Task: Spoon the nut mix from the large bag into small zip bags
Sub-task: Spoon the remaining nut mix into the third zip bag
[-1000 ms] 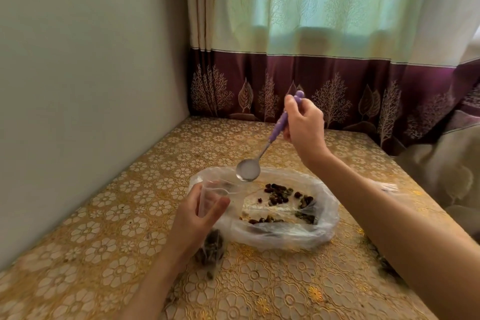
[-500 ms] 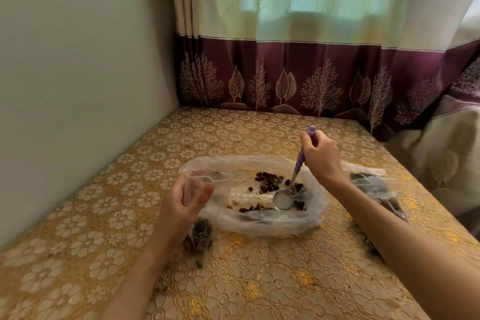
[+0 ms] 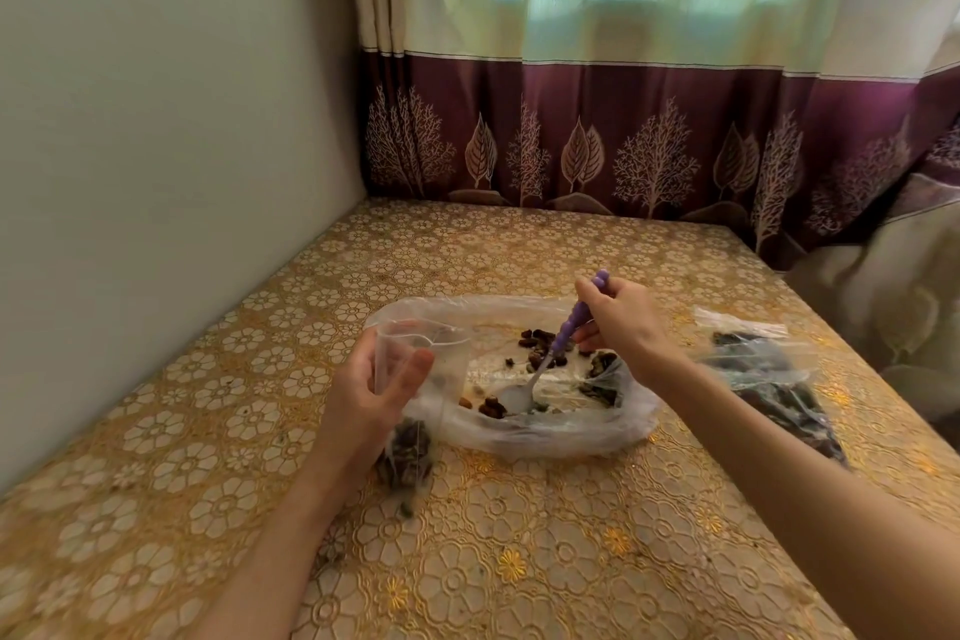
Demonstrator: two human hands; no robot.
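The large clear bag (image 3: 561, 437) lies open on the table with scattered dark nut mix (image 3: 540, 343) inside. My right hand (image 3: 623, 322) grips the purple handle of a metal spoon (image 3: 563, 333), whose bowl rests low in the bag near a few nuts. My left hand (image 3: 371, 390) holds a small zip bag (image 3: 415, 364) upright by its open mouth at the large bag's left edge. That small bag's bottom is filled with nut mix and rests on the table.
Filled small bags (image 3: 769, 379) lie to the right of my right forearm. The table (image 3: 519, 561) has a gold floral cover. A plain wall runs along the left, a curtain (image 3: 623, 120) hangs behind, and pale fabric (image 3: 893, 296) is bunched at the right.
My right hand has come down from above the large bag and put the spoon's bowl inside it among the nuts. My left hand keeps holding the small bag in place.
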